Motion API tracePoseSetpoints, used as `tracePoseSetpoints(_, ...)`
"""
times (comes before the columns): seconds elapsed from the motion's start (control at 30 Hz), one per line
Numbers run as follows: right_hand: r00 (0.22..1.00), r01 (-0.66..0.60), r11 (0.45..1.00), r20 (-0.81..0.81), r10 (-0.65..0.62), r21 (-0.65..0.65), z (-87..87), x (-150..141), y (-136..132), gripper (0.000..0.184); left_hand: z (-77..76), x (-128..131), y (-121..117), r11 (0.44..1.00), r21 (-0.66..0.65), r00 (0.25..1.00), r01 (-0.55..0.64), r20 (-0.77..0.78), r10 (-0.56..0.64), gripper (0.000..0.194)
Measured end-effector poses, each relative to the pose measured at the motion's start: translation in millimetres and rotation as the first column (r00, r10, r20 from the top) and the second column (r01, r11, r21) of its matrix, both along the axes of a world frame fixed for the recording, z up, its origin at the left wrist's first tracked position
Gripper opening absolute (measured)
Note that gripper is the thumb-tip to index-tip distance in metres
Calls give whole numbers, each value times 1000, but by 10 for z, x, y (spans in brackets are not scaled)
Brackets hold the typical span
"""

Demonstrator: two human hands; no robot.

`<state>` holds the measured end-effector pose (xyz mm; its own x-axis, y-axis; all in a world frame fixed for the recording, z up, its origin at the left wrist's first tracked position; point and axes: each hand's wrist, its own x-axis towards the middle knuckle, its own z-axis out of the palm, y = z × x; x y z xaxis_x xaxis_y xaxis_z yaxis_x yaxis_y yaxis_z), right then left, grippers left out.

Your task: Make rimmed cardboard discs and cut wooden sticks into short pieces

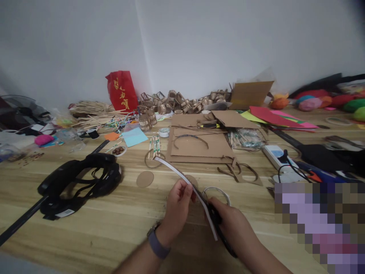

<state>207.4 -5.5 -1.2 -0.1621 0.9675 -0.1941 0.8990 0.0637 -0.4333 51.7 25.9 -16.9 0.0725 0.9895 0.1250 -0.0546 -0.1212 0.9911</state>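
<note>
My left hand [178, 203], with a watch on its wrist, pinches a long, narrow white strip [171, 167] between thumb and fingers. The strip curves from the far side of the table toward me and passes close by my right hand [234, 224]. That hand is closed around black-handled scissors [215, 215], whose blades are mostly hidden behind the strip and fingers. Just beyond my right hand lies a pale ring [218, 189]. A cardboard disc [191, 180] sits partly behind the strip, and another round disc [145, 179] lies to the left.
Cardboard sheets [199, 146] with a curved strip on top lie ahead, cardboard offcuts [242, 173] to their right. A black headset-like device [80, 182] is at left, a white power strip [278, 156] at right. Small woven baskets [176, 102] and a red bag [122, 91] stand behind.
</note>
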Motion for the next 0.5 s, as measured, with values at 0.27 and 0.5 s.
tracePoseSetpoints(0.27, 1000, -12, 1000, -4, 12, 20, -8, 22, 5, 52, -44, 20, -22, 996, 4, 996, 84, 3, -84, 35)
tracePoseSetpoints(0.5, 998, -9, 1000, -60, 10, 22, -49, 26, -6, 53, -44, 21, -33, 997, -4, 997, 75, -1, -75, 37)
